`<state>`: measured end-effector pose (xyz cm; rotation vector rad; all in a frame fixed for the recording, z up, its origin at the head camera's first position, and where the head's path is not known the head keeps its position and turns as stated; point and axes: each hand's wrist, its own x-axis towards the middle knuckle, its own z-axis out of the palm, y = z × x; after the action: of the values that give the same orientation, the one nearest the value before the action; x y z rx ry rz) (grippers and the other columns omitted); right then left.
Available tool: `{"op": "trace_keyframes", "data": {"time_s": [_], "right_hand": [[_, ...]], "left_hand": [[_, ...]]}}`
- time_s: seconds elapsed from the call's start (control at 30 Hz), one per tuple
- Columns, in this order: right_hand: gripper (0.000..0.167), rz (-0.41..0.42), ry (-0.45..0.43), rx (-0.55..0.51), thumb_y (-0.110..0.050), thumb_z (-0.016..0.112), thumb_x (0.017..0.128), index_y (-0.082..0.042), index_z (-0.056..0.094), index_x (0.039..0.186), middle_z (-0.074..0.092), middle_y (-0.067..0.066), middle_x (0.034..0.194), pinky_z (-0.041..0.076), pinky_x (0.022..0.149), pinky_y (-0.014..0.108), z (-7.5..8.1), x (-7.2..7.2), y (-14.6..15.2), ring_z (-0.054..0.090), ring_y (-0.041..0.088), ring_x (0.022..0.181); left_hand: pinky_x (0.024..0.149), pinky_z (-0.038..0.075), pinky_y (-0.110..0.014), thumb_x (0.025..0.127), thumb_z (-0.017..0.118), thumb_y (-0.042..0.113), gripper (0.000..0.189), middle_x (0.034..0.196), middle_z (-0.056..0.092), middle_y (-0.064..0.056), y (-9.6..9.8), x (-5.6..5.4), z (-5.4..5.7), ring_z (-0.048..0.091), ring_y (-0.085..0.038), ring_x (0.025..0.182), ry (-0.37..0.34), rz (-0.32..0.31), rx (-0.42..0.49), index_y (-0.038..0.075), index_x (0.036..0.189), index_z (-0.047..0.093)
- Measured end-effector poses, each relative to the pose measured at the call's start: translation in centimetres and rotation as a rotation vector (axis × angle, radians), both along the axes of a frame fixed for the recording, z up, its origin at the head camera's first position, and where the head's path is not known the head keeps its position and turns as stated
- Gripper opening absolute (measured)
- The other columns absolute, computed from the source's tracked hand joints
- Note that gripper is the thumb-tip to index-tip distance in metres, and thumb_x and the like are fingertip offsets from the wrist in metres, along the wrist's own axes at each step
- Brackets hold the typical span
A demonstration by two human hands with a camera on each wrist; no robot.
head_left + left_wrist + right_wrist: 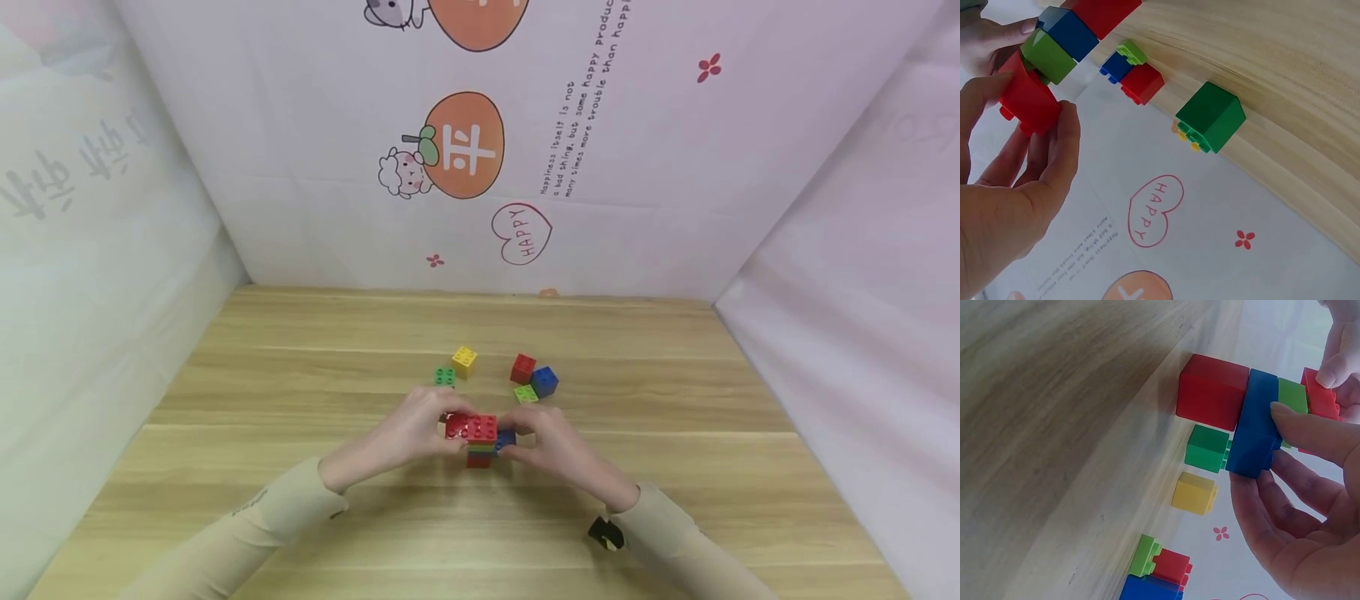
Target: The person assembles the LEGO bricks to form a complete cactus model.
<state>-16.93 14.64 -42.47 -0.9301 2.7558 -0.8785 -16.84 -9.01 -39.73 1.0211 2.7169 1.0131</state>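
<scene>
A stack of toy building bricks stands on the wooden table between both hands. From the bottom it has a red brick (1213, 390), a longer blue brick (1254, 425), a light green brick (1292, 395) and a longer red brick (1032, 103) on top. My left hand (420, 427) pinches the top red brick, which overhangs toward the left. With thumb and fingers my right hand (553, 443) grips the blue brick where it juts out to the right. Fingers partly hide the bricks' ends. In the left wrist view the top red brick looks slightly tilted against the light green one.
Behind the stack, a green brick (445, 377) and a yellow brick (464, 362) stand on the left. A red brick (522, 367), a blue brick (545, 382) and a light green brick (525, 393) cluster on the right. White printed sheets (315, 167) border the wooden table (300, 358).
</scene>
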Motion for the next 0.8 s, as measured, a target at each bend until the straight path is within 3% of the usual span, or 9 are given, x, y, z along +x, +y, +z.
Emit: {"op": "trace_keyframes", "data": {"time_s": [0.4, 0.6, 0.8], "right_hand": [[0.029, 0.001, -0.012, -0.015, -0.014, 0.079, 0.083, -0.012, 0.073, 0.112, 0.076, 0.001, 0.107, 0.06, 0.086, 0.028, -0.08, 0.0, -0.18, 0.07, 0.012, 0.095], [0.029, -0.004, -0.02, -0.024, -0.014, 0.079, 0.083, -0.012, 0.073, 0.112, 0.076, 0.001, 0.107, 0.06, 0.086, 0.028, -0.2, 0.0, -0.2, 0.07, 0.012, 0.095], [0.029, -0.002, -0.016, -0.03, -0.013, 0.079, 0.084, -0.012, 0.073, 0.112, 0.076, 0.001, 0.108, 0.06, 0.086, 0.029, -0.26, 0.02, -0.23, 0.07, 0.012, 0.096]], "left_hand": [[0.081, 0.06, -0.034, 0.077, 0.083, 0.012, 0.034, 0.108, 0.075, -0.005, 0.03, 0.32, 0.06, 0.066, -0.016, 0.095, 0.004, 0.034, -0.03, 0.009, 0.111, 0.075], [0.084, 0.051, -0.032, 0.076, 0.083, 0.013, 0.037, 0.11, 0.074, -0.004, 0.23, 0.53, -0.09, 0.063, -0.015, 0.095, 0.01, 0.065, -0.056, 0.014, 0.112, 0.076], [0.072, 0.053, -0.019, 0.075, 0.083, 0.01, 0.035, 0.104, 0.076, -0.006, 0.39, 0.37, 0.14, 0.063, -0.012, 0.087, 0.031, 0.051, -0.057, 0.009, 0.109, 0.076]]}}
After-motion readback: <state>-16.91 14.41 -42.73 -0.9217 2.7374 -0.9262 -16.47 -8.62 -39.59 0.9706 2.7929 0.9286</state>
